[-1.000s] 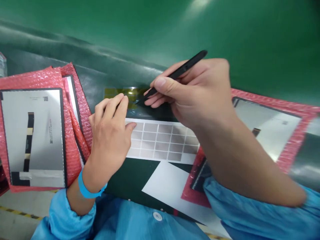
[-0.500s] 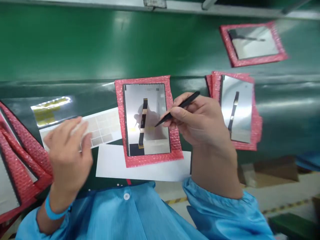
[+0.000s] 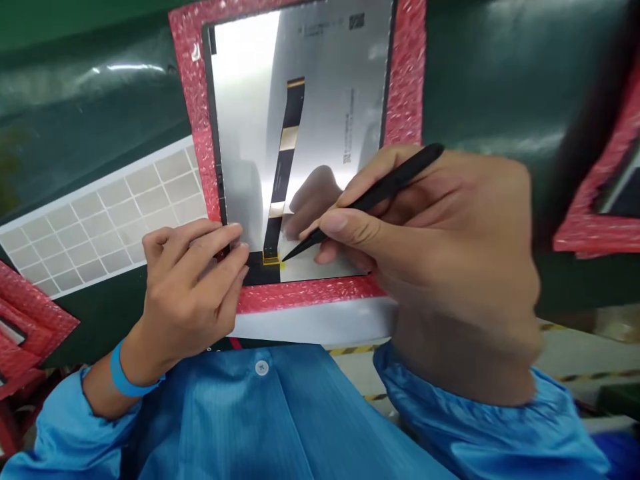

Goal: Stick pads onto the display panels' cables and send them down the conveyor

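Note:
A silver display panel point(image 3: 325, 73) lies on red bubble wrap point(image 3: 405, 73) straight in front of me. A black and gold flex cable point(image 3: 285, 160) runs down its middle to a small yellow tape piece point(image 3: 273, 262) at the bottom. My right hand point(image 3: 430, 247) pinches black tweezers point(image 3: 370, 197), whose tips touch the panel beside the yellow tape. My left hand point(image 3: 193, 283) rests with curled fingers pressed on the panel's lower left corner, next to the cable's end.
A white sheet of grey square stickers point(image 3: 95, 227) lies to the left on the green mat point(image 3: 480, 87). A white paper point(image 3: 310, 327) sits under the panel's near edge. More red bubble wrap shows at the left edge point(image 3: 25, 320) and the right edge point(image 3: 600, 220).
The view has closed in on the middle panel. My left hand left the sticker sheet and came onto the panel's lower left corner. The tweezers' tips came down to the cable's bottom end.

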Demonstrator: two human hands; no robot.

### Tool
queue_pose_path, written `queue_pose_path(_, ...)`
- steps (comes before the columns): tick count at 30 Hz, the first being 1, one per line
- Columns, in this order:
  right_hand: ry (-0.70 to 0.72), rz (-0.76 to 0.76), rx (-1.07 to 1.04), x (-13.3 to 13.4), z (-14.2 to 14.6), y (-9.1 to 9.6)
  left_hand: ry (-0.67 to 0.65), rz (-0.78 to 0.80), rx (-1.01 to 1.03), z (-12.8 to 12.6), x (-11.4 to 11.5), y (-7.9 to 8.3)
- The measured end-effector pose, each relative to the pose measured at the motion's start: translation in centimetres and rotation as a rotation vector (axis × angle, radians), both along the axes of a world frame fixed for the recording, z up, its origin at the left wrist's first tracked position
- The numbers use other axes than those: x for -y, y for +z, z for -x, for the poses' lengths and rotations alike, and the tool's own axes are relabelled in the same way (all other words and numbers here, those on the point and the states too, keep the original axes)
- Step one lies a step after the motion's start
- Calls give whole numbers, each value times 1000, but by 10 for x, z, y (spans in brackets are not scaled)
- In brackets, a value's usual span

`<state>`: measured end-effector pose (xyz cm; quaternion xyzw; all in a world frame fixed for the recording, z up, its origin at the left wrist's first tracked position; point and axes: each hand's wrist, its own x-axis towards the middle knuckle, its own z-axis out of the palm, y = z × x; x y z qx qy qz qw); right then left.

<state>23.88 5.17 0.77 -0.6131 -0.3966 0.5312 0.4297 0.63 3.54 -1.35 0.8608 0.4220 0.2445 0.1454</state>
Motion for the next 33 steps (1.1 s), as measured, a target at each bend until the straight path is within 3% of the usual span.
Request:
queue_pose_path(5, -17, -73, 20, 2, 2, 2, -22, -24, -3, -2, -3, 0)
queue_pose_path(22, -14, -74, 186, 1, 2, 0, -25, 0, -39, -2, 0, 1)
queue_pose_path(28, 18, -113, 226, 2, 2, 0, -109, -79, -108, -5, 2, -3)
queue_pose_path(33, -97, -130, 218, 3, 2, -3, -133, -121, -164, -7, 4, -3)
